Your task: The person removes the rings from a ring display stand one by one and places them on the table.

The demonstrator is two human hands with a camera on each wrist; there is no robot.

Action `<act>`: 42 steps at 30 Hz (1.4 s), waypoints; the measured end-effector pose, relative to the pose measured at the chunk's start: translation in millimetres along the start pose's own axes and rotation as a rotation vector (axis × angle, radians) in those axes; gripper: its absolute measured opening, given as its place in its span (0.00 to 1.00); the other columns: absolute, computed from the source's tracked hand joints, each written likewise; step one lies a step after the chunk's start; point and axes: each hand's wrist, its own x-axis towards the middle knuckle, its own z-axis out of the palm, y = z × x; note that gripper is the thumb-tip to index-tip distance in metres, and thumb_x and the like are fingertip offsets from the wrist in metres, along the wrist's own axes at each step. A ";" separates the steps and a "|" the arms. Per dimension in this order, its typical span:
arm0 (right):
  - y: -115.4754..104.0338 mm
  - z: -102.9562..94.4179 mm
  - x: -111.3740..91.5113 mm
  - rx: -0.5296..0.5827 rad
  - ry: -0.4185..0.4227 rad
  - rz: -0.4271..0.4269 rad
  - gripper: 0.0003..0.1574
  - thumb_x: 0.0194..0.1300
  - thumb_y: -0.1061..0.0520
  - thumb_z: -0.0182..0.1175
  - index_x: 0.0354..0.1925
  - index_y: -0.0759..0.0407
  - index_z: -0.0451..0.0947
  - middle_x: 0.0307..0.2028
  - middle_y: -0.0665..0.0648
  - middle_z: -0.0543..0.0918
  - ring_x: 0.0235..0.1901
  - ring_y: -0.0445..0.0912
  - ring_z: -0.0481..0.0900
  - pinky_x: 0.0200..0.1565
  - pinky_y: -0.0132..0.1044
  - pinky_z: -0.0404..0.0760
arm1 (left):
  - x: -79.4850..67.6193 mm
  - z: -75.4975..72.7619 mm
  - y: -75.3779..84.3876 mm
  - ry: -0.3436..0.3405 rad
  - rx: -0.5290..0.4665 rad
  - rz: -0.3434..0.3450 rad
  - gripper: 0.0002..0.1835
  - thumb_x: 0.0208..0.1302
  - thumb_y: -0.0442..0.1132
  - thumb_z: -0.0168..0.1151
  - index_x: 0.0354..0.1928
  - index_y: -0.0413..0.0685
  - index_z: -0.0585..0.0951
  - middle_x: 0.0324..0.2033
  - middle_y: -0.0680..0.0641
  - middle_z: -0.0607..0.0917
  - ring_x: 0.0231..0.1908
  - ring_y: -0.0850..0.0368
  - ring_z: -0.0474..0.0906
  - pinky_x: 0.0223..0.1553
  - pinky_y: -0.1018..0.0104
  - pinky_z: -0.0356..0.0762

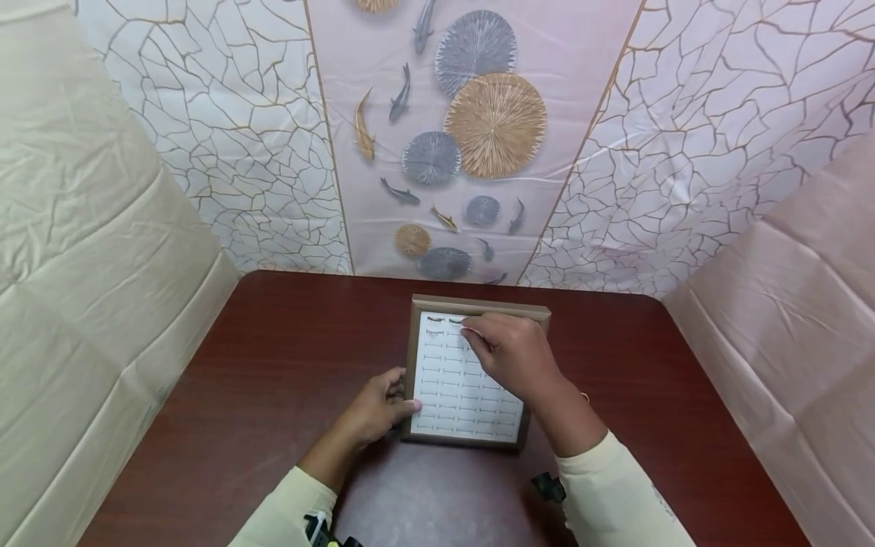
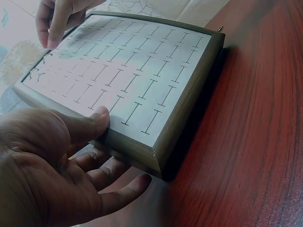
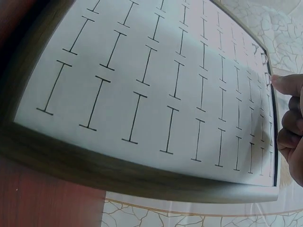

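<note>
A wooden picture frame surrounds a white sheet printed with rows of short capped lines. My left hand grips its left side, thumb over the sheet's edge and fingers below, as the left wrist view shows. At the sheet's top, my right hand has thumb and index finger together on a dark false eyelash strip in the top row's second place. Left of it lies another dark eyelash strip, and a fainter strip sits just below that one.
The frame lies on a dark red wooden table. Behind it hangs a patterned cloth with fish and round motifs. Beige cloth panels flank the table at left and right. A small metal ring sticks out at one frame corner.
</note>
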 end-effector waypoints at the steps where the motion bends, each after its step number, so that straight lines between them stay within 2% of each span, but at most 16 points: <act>1: -0.2 0.2 0.8 -0.002 0.000 0.003 0.05 0.67 0.64 0.76 0.42 0.58 0.93 0.32 0.54 0.93 0.27 0.44 0.87 0.30 0.40 0.87 | 0.0 0.1 0.2 0.003 0.004 -0.002 0.27 0.71 0.27 0.71 0.69 0.32 0.77 0.58 0.32 0.88 0.57 0.42 0.88 0.55 0.56 0.87; 6: -2.2 1.2 4.8 -0.014 -0.004 0.012 0.04 0.68 0.63 0.76 0.40 0.56 0.93 0.33 0.54 0.94 0.27 0.44 0.88 0.31 0.40 0.87 | -0.5 0.6 1.4 0.009 0.012 -0.010 0.28 0.71 0.28 0.71 0.70 0.32 0.76 0.59 0.31 0.88 0.57 0.43 0.87 0.54 0.58 0.87; 12: -2.5 5.0 9.4 -0.086 -0.018 -0.017 0.03 0.69 0.62 0.75 0.38 0.55 0.92 0.31 0.52 0.94 0.26 0.44 0.88 0.28 0.40 0.86 | 0.6 1.1 -1.4 -0.007 -0.013 0.016 0.26 0.71 0.26 0.69 0.68 0.31 0.77 0.57 0.30 0.89 0.49 0.53 0.88 0.48 0.67 0.85; 21: -4.2 7.1 15.3 -0.131 -0.036 -0.026 0.08 0.70 0.63 0.72 0.32 0.53 0.90 0.22 0.48 0.87 0.19 0.40 0.74 0.21 0.37 0.74 | 0.4 -0.7 -1.1 -0.005 -0.002 0.039 0.25 0.70 0.27 0.71 0.67 0.30 0.77 0.56 0.30 0.89 0.52 0.46 0.88 0.50 0.65 0.85; 25: -2.9 6.9 14.5 -0.101 -0.032 -0.035 0.10 0.70 0.65 0.71 0.31 0.53 0.89 0.20 0.48 0.84 0.18 0.39 0.70 0.20 0.34 0.70 | 0.5 -1.1 -1.4 -0.007 0.000 0.032 0.25 0.70 0.27 0.71 0.67 0.30 0.77 0.55 0.31 0.89 0.52 0.47 0.88 0.50 0.64 0.85; 28: -0.9 6.2 12.6 -0.071 -0.027 -0.047 0.10 0.70 0.65 0.70 0.32 0.54 0.89 0.20 0.48 0.84 0.19 0.39 0.70 0.22 0.33 0.71 | 0.5 -1.3 -2.1 -0.017 -0.001 0.033 0.25 0.71 0.27 0.70 0.67 0.31 0.77 0.55 0.31 0.89 0.52 0.47 0.89 0.51 0.62 0.86; 33: 5.2 6.3 7.5 -0.008 -0.001 -0.100 0.07 0.69 0.66 0.73 0.33 0.55 0.89 0.22 0.49 0.86 0.20 0.40 0.74 0.24 0.35 0.77 | 0.8 -0.8 -2.5 -0.020 -0.003 0.034 0.24 0.71 0.27 0.70 0.67 0.31 0.78 0.55 0.31 0.89 0.51 0.48 0.89 0.50 0.64 0.85; 38: 11.4 3.8 1.7 0.105 0.046 -0.164 0.06 0.64 0.69 0.75 0.34 0.59 0.90 0.25 0.52 0.89 0.22 0.40 0.81 0.27 0.36 0.83 | 0.4 -0.1 -2.2 -0.018 -0.002 0.029 0.24 0.70 0.27 0.70 0.66 0.31 0.78 0.54 0.32 0.90 0.50 0.48 0.88 0.48 0.66 0.84; 42: 16.6 -3.8 -5.9 0.166 0.089 -0.192 0.09 0.59 0.72 0.77 0.35 0.60 0.92 0.27 0.53 0.90 0.24 0.40 0.84 0.27 0.35 0.84 | 0.5 -0.6 0.7 -0.011 0.023 0.014 0.24 0.71 0.28 0.71 0.66 0.32 0.78 0.54 0.33 0.90 0.52 0.48 0.88 0.50 0.64 0.84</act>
